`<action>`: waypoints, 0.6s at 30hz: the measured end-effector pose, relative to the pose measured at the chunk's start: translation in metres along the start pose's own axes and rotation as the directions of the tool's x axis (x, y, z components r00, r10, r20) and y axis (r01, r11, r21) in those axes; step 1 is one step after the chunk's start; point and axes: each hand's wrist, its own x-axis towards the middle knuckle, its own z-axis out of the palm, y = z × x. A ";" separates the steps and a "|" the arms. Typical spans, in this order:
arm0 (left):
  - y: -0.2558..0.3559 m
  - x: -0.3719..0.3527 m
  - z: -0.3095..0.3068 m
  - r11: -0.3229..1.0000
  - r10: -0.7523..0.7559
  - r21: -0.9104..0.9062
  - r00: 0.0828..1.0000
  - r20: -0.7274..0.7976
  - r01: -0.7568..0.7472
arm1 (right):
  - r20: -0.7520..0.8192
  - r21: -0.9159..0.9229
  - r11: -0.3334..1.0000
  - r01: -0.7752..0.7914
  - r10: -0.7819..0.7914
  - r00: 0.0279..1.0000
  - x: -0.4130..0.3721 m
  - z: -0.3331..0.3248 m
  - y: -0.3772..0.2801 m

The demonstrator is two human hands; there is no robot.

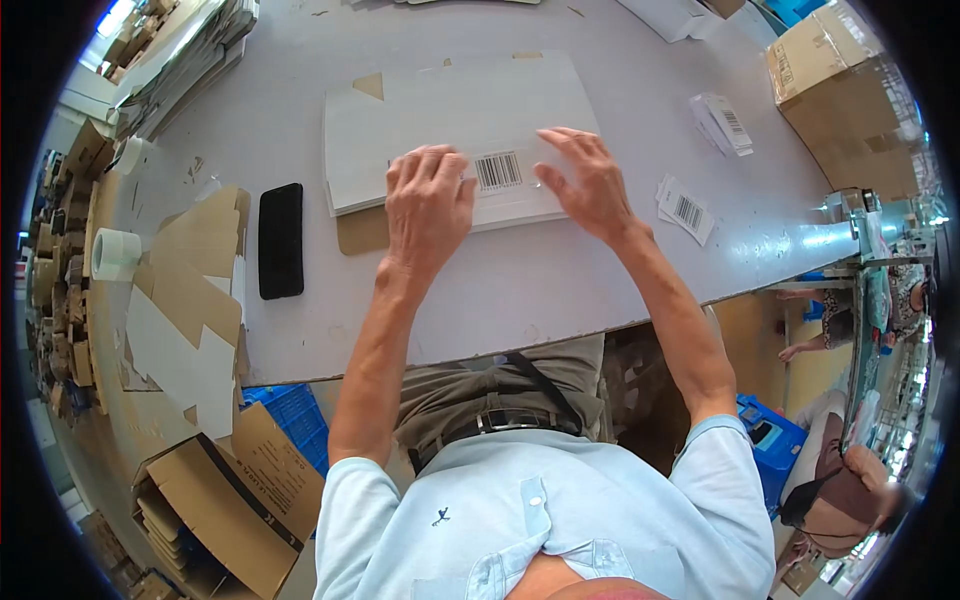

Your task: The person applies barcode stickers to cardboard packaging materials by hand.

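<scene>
Head view: a stack of flat white cartons (pixel 450 100) is seen lying on the grey table (pixel 520 290), straight ahead of the person, with its long axis running left to right across the view. A barcode label (pixel 498 170) is stuck on the top carton near the stack's near edge, its own long side lying along the same left-to-right line. The left hand (pixel 428 200) is laid palm down on the top carton, fingers spread and extended, with nothing held; its fingertips are just beside the label's left end. The right hand (pixel 590 185) is likewise laid flat and open on the carton, empty, with the thumb turned in toward the label's right end. The label is thus placed between the two hands, and the left hand appears slightly the nearer, though the lens distortion makes this hard to settle. A brown cardboard sheet (pixel 360 230) juts out from under the stack's near left corner. A black phone (pixel 281 240) is seen well to the left of the left hand, and a tape roll (pixel 115 253) further left. Loose labels (pixel 686 210) are scattered to the right of the right hand, and a brown box (pixel 840 90) is set at the far right.
</scene>
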 end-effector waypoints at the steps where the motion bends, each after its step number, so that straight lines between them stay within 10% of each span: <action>1: 0.003 -0.001 0.002 0.992 0.123 0.040 0.992 -0.009 -0.123 | 0.004 0.001 1.000 -0.009 0.009 1.000 -0.007 0.002 0.000; 3: 0.003 -0.003 0.003 0.965 0.252 0.078 0.968 -0.008 -0.251 | 0.235 -0.333 0.921 0.200 -0.125 0.964 -0.015 0.003 -0.002; 5: -0.009 -0.011 -0.001 0.977 0.183 0.056 0.943 0.277 -0.206 | 0.302 -0.322 0.931 0.171 -0.070 0.951 -0.013 -0.010 -0.002; 18: -0.037 -0.034 -0.013 0.948 0.316 -0.091 0.922 0.222 -0.303 | 0.440 -0.319 0.915 0.246 -0.087 0.894 -0.036 -0.044 -0.002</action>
